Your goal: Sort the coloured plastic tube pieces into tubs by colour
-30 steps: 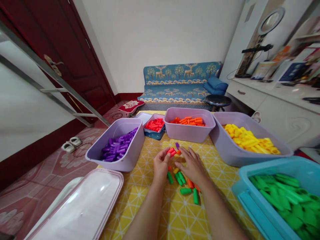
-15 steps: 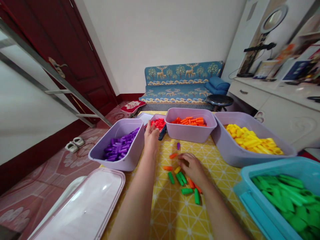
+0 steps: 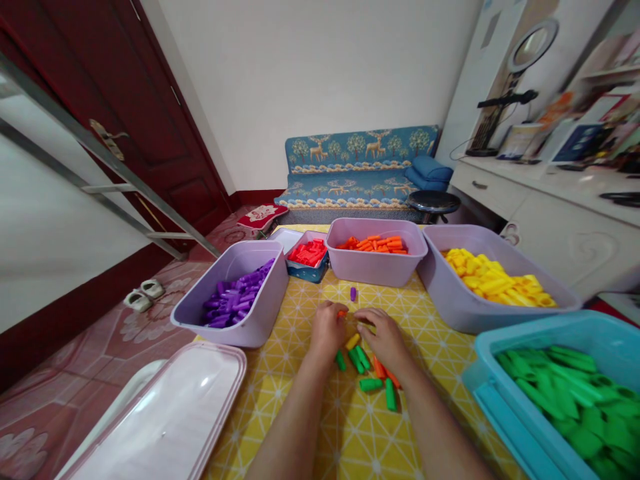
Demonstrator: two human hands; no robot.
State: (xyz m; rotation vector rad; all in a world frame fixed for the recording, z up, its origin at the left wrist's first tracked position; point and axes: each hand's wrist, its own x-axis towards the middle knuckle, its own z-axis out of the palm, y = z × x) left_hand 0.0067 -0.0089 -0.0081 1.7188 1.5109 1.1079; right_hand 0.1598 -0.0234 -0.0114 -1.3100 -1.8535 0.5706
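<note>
My left hand [image 3: 328, 328] is low over the yellow patterned cloth, its fingers curled at a short orange plastic tube [image 3: 342, 313] that shows at the fingertips. Close by on the right, my right hand [image 3: 383, 335] hovers with thumb and fingers bent apart and nothing visible between them. Between and below the hands lie a yellow tube [image 3: 353, 342], several green tubes [image 3: 371, 385] and some orange tubes [image 3: 380, 368]. A single purple tube [image 3: 353, 294] lies beyond the fingertips. Part of the loose pile is hidden by my hands.
Around the cloth stand a purple-filled bin [image 3: 260, 327], a small box of red pieces [image 3: 306, 272], an orange-filled bin [image 3: 375, 270], a yellow-filled bin [image 3: 450, 303] and a turquoise bin [image 3: 483, 353] of green pieces. A pale lid [image 3: 165, 413] lies at front left.
My left hand has come back from the red box to the loose tubes, its fingers now at an orange one. My right hand stays nearly in place.
</note>
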